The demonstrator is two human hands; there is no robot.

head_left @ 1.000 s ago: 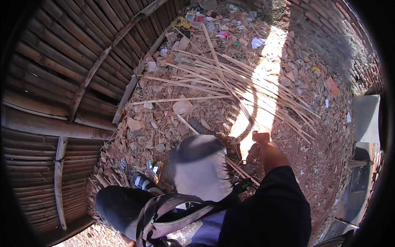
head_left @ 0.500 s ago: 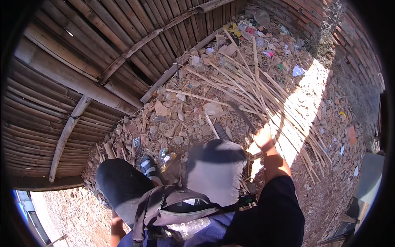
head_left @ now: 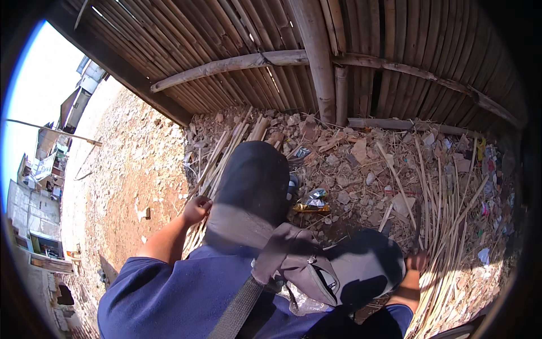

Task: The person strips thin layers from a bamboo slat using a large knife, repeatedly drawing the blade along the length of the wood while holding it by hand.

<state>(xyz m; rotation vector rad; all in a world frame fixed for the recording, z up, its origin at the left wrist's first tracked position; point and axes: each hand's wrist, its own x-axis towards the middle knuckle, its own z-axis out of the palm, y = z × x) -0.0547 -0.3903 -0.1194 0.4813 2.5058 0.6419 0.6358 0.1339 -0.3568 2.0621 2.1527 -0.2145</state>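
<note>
You are looking straight down at yourself, crouched or seated on rubble-strewn ground beside a bamboo wall (head_left: 395,45).

Your left hand (head_left: 197,209) is curled shut around a bundle of long split bamboo strips (head_left: 223,155). The bundle runs from that hand forward and away from you, along the outer side of your left knee (head_left: 257,175), and its far ends lie on the ground near the foot of the wall.

Your right hand (head_left: 416,261) sits low beside your right knee (head_left: 367,260). It rests among a second, looser spread of bamboo strips (head_left: 451,214) that fans out ahead of and beyond that hand. Shadow covers the fingers, so I cannot tell whether the hand is open or closed, or whether it grips a strip.

Between your hands, against your lap, hangs a grey-brown shoulder bag (head_left: 293,265) on a dark strap (head_left: 237,311). Ahead of the bag, between your knees, a crumpled shiny wrapper (head_left: 313,200) lies on the ground. Broken bricks, dry scraps and bits of coloured litter (head_left: 488,169) are scattered beyond your right hand. Out past your left hand lies bare reddish earth (head_left: 124,181) in bright sun.
</note>
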